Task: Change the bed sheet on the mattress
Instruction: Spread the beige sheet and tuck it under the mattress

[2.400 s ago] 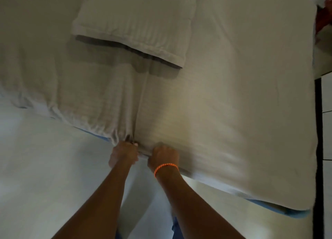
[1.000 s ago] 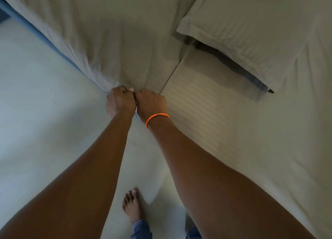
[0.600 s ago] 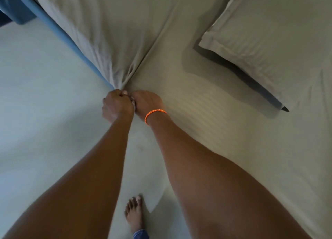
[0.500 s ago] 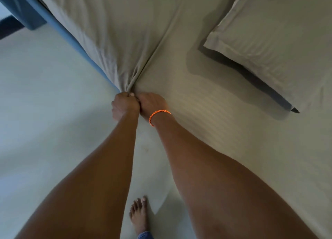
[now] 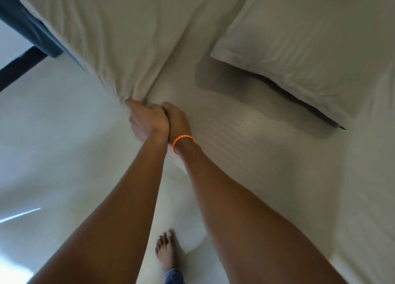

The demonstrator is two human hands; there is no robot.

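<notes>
Evidently, the bed sheet was gripped at the mattress corner by both hands, which were pressed together, knuckle against knuckle. The left hand was curled round a gathered bunch of the cloth, its fingers hidden beneath the folds; the right hand, marked by an orange wristband, was closed just beside it on the same bunch, though what its fingers enclosed could not be made out. From the grip the sheet was seen to run away to the far side in two directions: a creased flap up and to the left along the blue mattress edge, and a flat, taut expanse to the right toward the pillow, which lay well apart from the hands. The ridge of the fold was drawn diagonally from the grip toward the far right. The left hand was the nearer to the loose, hanging side, so any pull was judged best directed back toward the bare foot.
</notes>
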